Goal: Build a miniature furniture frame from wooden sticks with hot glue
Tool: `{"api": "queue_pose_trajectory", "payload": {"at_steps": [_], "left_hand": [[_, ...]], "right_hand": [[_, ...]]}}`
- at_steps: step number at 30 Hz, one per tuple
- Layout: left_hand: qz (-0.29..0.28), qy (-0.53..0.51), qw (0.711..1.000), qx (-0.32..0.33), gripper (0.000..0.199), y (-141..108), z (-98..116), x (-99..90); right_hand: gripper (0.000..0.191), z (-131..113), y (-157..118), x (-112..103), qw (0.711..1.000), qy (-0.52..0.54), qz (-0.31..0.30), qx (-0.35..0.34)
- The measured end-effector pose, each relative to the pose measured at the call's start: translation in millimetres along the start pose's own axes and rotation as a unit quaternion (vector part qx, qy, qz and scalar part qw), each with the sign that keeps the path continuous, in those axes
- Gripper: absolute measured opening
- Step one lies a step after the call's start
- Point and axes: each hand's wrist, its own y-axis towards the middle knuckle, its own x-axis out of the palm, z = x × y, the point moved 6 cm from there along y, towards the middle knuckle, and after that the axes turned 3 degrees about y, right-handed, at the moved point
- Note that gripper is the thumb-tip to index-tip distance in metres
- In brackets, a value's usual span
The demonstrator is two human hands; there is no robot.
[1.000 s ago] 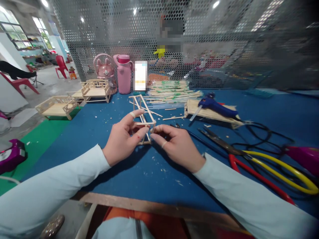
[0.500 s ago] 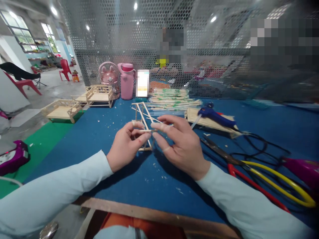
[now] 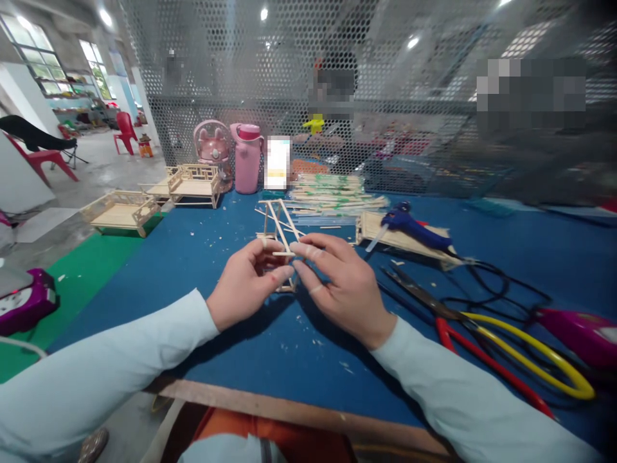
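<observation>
A small frame of thin wooden sticks [image 3: 278,215] stands tilted on the blue tabletop between my two hands. My left hand [image 3: 248,283] is closed around its lower left side, thumb and fingers on the sticks. A short wooden stick [image 3: 282,253] lies crosswise over the frame's long slats. At the stick's right end, my right hand [image 3: 344,283] has thumb and forefinger pinched around it. White tape wraps several fingers. My fingers hide part of the frame's lower half.
A blue glue gun [image 3: 419,228] rests on a wooden stick panel [image 3: 371,226]. Large scissors [image 3: 446,313] with red and yellow handles lie at right. Bundled sticks [image 3: 332,193], a pink bottle [image 3: 247,161] and a lit phone [image 3: 277,164] stand behind. Finished-looking miniature wooden beds [image 3: 120,215] sit at left.
My right hand has drawn slightly left and its fingers have closed in on the short stick. The view has shifted slightly; the frame stays between my hands.
</observation>
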Motion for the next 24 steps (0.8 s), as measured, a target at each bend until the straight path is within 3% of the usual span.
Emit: {"api": "queue_pose_trajectory", "payload": {"at_steps": [6, 13, 20, 24], "left_hand": [[-0.049, 0.183, 0.982, -0.001, 0.019, -2.6, -3.1, -3.3], [-0.116, 0.261, 0.958, -0.016, 0.036, 0.1, -3.3, -13.2], [-0.068, 0.269, 0.959, -0.053, 0.032, 10.1, -5.0, -26.5], [-0.085, 0.285, 0.954, -0.040, 0.031, 8.6, -9.5, -22.8]], "right_hand": [[0.026, -0.8, -1.5, -1.1, 1.000, 0.004, 0.001, -0.003], [0.029, 0.6, -4.3, -2.6, 0.999, 0.034, -0.001, 0.007], [0.062, 11.7, -11.7, -22.8, 0.986, 0.077, 0.141, 0.040], [0.060, 18.4, -15.6, -27.3, 0.978, 0.101, 0.168, 0.074]]}}
